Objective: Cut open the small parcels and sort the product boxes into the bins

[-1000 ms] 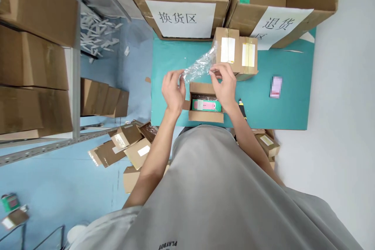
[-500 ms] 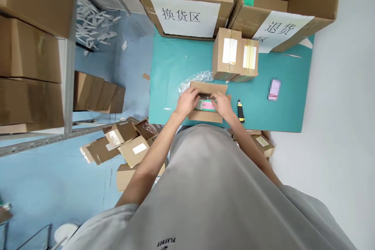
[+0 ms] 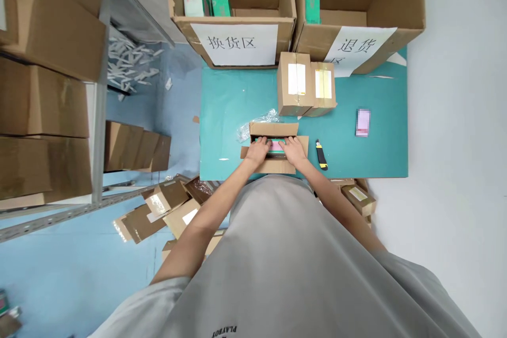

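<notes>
An opened cardboard box (image 3: 274,128) lies on the green table in front of me, flaps folded outward. Inside it sits a small green and pink box (image 3: 276,146). My left hand (image 3: 257,151) grips the small box's left end, fingers curled over its far side. At the opposite end, my right hand (image 3: 293,151) grips it in the same way. Part of the small box is hidden under my fingers. Crumpled clear plastic wrap (image 3: 257,124) lies behind the carton's left side. To the right of the carton is a black and yellow box cutter (image 3: 321,155).
Two taped cartons (image 3: 293,84) stand behind the opened box. At the table's back are two large labelled boxes (image 3: 233,45) holding green packages. A blurred pink item (image 3: 362,122) lies on the right. Shelves of cartons (image 3: 59,100) rise at left; discarded boxes (image 3: 166,198) litter the floor.
My hands have moved from the carton's far inner edge down onto the ends of the small green and pink box. The camera view has shifted a little.
</notes>
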### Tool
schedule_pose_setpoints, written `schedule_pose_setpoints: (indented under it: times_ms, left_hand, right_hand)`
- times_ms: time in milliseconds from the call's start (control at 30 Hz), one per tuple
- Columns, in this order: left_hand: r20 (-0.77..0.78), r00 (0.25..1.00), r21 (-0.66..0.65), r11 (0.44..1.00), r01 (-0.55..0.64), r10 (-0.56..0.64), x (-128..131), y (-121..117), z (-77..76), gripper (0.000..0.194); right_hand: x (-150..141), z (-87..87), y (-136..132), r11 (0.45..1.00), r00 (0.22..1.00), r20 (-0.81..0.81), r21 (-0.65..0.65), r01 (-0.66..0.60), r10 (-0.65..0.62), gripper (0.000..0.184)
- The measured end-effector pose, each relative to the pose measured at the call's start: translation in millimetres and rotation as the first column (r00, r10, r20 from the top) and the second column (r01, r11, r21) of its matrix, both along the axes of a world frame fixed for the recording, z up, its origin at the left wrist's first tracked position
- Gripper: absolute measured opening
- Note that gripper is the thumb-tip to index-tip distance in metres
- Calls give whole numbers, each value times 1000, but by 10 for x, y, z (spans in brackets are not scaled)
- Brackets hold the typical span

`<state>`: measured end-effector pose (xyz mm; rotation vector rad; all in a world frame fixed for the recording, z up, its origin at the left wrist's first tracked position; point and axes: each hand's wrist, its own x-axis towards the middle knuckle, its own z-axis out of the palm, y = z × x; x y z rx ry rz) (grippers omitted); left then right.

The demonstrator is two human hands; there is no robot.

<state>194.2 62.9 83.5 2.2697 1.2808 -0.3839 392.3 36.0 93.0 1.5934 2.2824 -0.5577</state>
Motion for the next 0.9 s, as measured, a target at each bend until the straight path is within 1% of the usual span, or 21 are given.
schedule_pose_setpoints:
  times_ms: [67,133,233,300,400,500,567,600,667,733,767,800,833,900]
  left_hand:
    - [-16,1000,21,1000,-20,21,25,19,9,66]
    - [-27,999,45,999,-28,29,38,42,51,65]
    - [-21,1000,75,997,-17,19,-21,57,167,68]
    - [17,1000,97,995,-7,6,-132,44,266,72]
    - [192,981,118,992,-54,31,-374,11,429,79]
    - [408,906,86,984,-158,110,-609,14,603,81]
    - [513,841,55,971,-231,171,-724,43,719,78]
    - [555,805,33,962,-271,208,-766,61,775,75]
    - [627,712,-50,928,-370,318,-820,84,875,70]
    - [684,569,-194,866,-460,456,-834,77,954,65]
    - [704,485,-272,827,-491,520,-826,60,984,64]
    - [716,399,-344,787,-513,573,-807,34,1009,64]
    - [721,319,-405,748,-526,615,-778,2,1030,65]
    - [713,186,-496,673,-548,676,-692,-76,1061,69]
  right_hand:
    - [-17,-11,6,1000,999,-28,1,29,-29,48]
    - [-22,2,7,999,997,-59,1,41,-41,46]
    - [32,68,-16,999,995,-90,16,38,-36,46]
    - [109,138,-43,996,984,-166,40,76,-68,48]
    - [234,276,-76,983,919,-368,61,175,-141,51]
    - [302,441,-70,973,828,-537,51,225,-163,54]
    - [309,550,-41,958,759,-619,35,286,-204,58]
    - [306,601,-19,940,709,-663,24,341,-240,61]
    - [291,697,36,883,563,-769,-4,469,-303,65]
    - [270,793,107,835,397,-869,-33,550,-296,61]
    - [258,845,147,823,332,-903,-40,567,-273,57]
    - [245,901,190,819,289,-924,-41,572,-248,53]
    - [232,961,235,820,265,-937,-37,571,-227,50]
    - [207,1086,332,816,235,-950,-33,577,-204,47]
